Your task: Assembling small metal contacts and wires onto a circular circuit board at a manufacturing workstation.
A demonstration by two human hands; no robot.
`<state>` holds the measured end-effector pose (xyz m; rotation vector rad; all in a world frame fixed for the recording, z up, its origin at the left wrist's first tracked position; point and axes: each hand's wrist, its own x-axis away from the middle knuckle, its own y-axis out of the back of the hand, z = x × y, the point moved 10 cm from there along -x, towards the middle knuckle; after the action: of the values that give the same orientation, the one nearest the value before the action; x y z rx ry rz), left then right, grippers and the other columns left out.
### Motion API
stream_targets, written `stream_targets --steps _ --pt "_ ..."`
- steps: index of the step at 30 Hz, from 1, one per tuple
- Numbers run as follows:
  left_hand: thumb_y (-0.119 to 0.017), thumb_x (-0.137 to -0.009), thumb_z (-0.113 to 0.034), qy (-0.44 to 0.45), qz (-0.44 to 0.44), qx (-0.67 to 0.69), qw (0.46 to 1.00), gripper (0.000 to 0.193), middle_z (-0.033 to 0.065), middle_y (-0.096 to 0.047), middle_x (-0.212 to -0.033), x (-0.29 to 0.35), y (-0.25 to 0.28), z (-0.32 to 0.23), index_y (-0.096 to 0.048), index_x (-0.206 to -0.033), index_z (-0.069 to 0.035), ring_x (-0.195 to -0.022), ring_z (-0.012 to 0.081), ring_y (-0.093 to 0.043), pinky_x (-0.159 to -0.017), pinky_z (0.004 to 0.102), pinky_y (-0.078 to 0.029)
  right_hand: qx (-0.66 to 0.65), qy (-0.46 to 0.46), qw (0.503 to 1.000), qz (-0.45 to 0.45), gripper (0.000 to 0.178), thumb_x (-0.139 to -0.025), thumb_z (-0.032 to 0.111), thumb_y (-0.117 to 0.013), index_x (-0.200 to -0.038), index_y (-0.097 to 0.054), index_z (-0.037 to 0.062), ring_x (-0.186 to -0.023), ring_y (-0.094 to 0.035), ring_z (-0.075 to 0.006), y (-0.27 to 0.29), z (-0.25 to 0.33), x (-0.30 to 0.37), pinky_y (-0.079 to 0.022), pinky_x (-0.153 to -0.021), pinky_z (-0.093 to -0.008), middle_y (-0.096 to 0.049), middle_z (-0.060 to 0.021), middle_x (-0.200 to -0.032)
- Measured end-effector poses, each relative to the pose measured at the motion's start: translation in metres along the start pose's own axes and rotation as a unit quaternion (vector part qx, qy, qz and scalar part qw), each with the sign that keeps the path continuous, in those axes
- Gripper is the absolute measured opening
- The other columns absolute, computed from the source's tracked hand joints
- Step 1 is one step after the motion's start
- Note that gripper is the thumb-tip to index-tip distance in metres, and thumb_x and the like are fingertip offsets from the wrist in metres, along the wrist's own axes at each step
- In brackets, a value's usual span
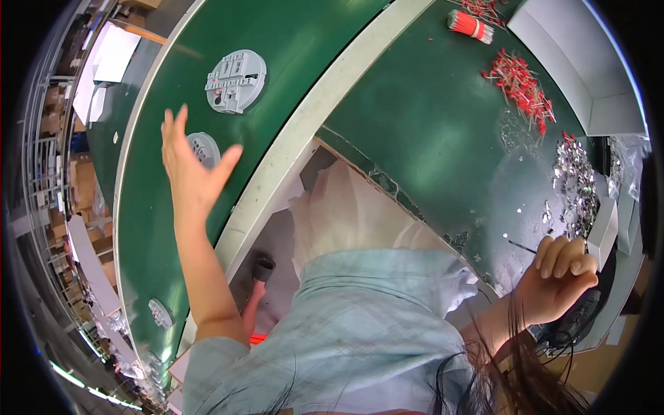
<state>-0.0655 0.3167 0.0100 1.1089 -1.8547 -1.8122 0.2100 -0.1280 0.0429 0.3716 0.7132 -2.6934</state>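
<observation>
My left hand (194, 169), fingers and thumb spread, reaches over the green belt (290, 41). It hovers at a round grey plastic base (205, 148), partly hidden behind the fingers; whether they touch cannot be told. Farther along the belt lies a second round grey plastic base (236, 81) with slots and raised blocks facing up. On the right, my right hand (557, 277) is closed around a thin dark rod-like tool (523, 246), its tip pointing left above the bench top. Most of that tool is hidden in the fingers.
On the green bench (415, 104) lie a pile of red-ended pins (522, 90), a banded red bundle (471, 27) and small shiny metal parts (575, 183). A grey bin (581, 62) stands behind them. A pale rail (325, 90) separates belt and bench. Another grey part (160, 313) lies on the belt.
</observation>
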Motion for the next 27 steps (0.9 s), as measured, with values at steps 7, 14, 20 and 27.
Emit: stream_targets --steps 7,14,20,27 --pt "-0.083 -0.074 -0.037 -0.087 0.130 0.233 0.960 0.087 0.0200 -0.044 -0.151 -0.097 -0.052 -0.092 -0.047 -0.148 -0.007 -0.139 0.0389 -0.044 -0.113 0.0475 -0.039 0.149 0.082 0.985 -0.040 0.038 -0.107 0.037 -0.049 -0.084 -0.052 0.0070 -0.059 -0.033 -0.0108 0.033 0.041 0.015 -0.026 -0.057 -0.0269 -0.044 -0.0018 -0.074" --pt "-0.086 -0.068 -0.039 -0.604 0.222 0.223 0.733 0.082 0.0122 -0.048 -0.147 0.037 -0.040 -0.344 -0.055 -0.142 -0.022 -0.139 0.0397 -0.041 -0.114 0.0518 -0.035 0.401 0.038 0.892 -0.206 0.034 -0.102 0.027 -0.055 -0.078 -0.054 0.0031 -0.062 -0.036 -0.0094 0.060 0.048 0.032 -0.027 -0.059 -0.0269 -0.054 -0.0039 -0.076" --pt "-0.083 -0.075 -0.040 -0.590 0.228 0.324 0.704 0.070 0.0121 -0.052 -0.141 0.013 -0.043 -0.377 -0.058 -0.136 -0.018 -0.135 0.0353 -0.046 -0.108 0.0523 -0.039 0.439 0.051 0.888 -0.130 0.032 -0.099 0.023 -0.061 -0.074 -0.055 0.0030 -0.063 -0.038 -0.0078 0.046 0.040 0.026 -0.027 -0.059 -0.0259 -0.053 -0.0018 -0.070" --pt "-0.070 -0.090 -0.014 -0.506 0.145 0.298 0.796 0.037 0.0118 -0.058 -0.131 -0.062 -0.083 -0.389 -0.063 -0.125 -0.005 -0.124 0.0329 -0.054 -0.105 0.0431 -0.044 0.469 -0.005 0.874 -0.130 0.025 -0.095 0.012 -0.065 -0.075 -0.054 0.0029 -0.060 -0.039 -0.0078 0.045 0.028 0.011 -0.027 -0.056 -0.0249 -0.054 -0.0023 -0.068"
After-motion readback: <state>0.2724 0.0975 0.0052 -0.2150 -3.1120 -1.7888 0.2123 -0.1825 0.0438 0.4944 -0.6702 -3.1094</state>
